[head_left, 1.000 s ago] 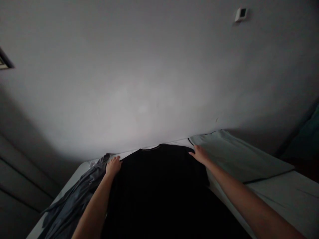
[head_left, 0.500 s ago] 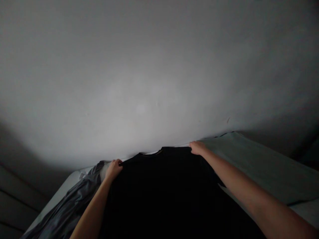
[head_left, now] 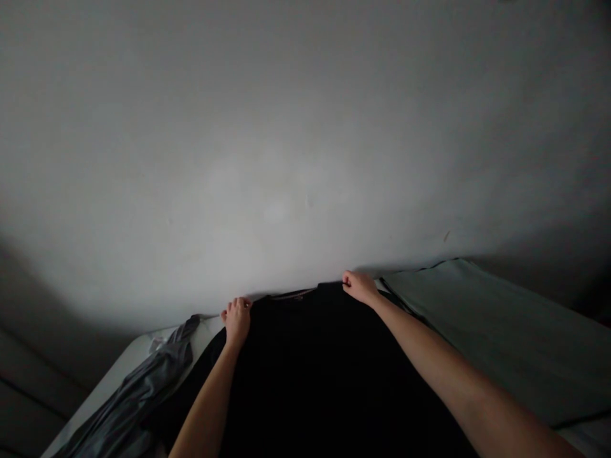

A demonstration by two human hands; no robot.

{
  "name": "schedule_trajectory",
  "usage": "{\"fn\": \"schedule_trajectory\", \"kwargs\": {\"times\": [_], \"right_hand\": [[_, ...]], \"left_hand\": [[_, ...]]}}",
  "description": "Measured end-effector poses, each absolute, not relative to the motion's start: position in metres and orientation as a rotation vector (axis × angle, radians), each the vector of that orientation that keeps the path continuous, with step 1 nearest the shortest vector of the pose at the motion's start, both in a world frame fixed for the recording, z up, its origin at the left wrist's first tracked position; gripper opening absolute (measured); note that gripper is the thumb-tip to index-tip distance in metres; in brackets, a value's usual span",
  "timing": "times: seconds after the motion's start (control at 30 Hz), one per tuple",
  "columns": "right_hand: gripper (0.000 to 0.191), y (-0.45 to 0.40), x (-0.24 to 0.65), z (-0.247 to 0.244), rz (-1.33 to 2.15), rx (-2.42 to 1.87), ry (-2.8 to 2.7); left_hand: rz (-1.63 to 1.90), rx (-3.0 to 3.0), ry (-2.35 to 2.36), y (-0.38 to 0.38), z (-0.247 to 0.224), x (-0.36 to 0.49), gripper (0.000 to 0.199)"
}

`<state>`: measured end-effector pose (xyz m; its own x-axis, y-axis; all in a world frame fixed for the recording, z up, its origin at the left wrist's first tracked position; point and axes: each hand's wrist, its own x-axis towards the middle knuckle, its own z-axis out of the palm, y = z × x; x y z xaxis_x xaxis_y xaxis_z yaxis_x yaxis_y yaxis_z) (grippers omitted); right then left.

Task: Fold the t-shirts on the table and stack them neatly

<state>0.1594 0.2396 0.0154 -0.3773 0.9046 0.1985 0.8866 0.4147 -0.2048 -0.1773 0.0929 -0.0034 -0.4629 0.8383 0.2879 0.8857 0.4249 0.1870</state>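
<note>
A black T-shirt (head_left: 310,369) lies spread out before me, its neckline at the far end close to the wall. My left hand (head_left: 237,318) is closed on the shirt's left shoulder edge, just left of the collar. On the other side of the collar, my right hand (head_left: 359,286) pinches the right shoulder edge. A small label shows faintly inside the neckline. The shirt's lower part runs out of the bottom of the view, and its dark folds are hard to make out.
Crumpled grey cloth (head_left: 157,375) lies to the left on a pale surface (head_left: 128,362). To the right rests a flat grey-green panel or cloth with dark edging (head_left: 506,337). A bare grey wall (head_left: 296,159) rises right behind the shirt.
Both hands have moved inward along the shoulder edges, closer to the collar. More of the shirt's left sleeve side now shows beyond my left hand.
</note>
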Motion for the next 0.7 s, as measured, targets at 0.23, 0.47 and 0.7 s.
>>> {"fn": "schedule_trajectory", "kwargs": {"times": [0.23, 0.47, 0.7], "right_hand": [[0.028, 0.197, 0.165, 0.008, -0.084, -1.585, -2.279], [0.058, 0.106, 0.156, -0.015, 0.129, -1.197, -2.66], [0.07, -0.001, 0.117, -0.023, 0.376, -1.326, -2.611]], "left_hand": [[-0.426, -1.522, -2.442, 0.062, 0.003, -0.153, 0.034], [-0.31, -1.844, -2.192, -0.021, -0.023, -0.109, 0.046], [-0.148, -1.87, -2.281, -0.086, -0.035, -0.039, 0.052]]}}
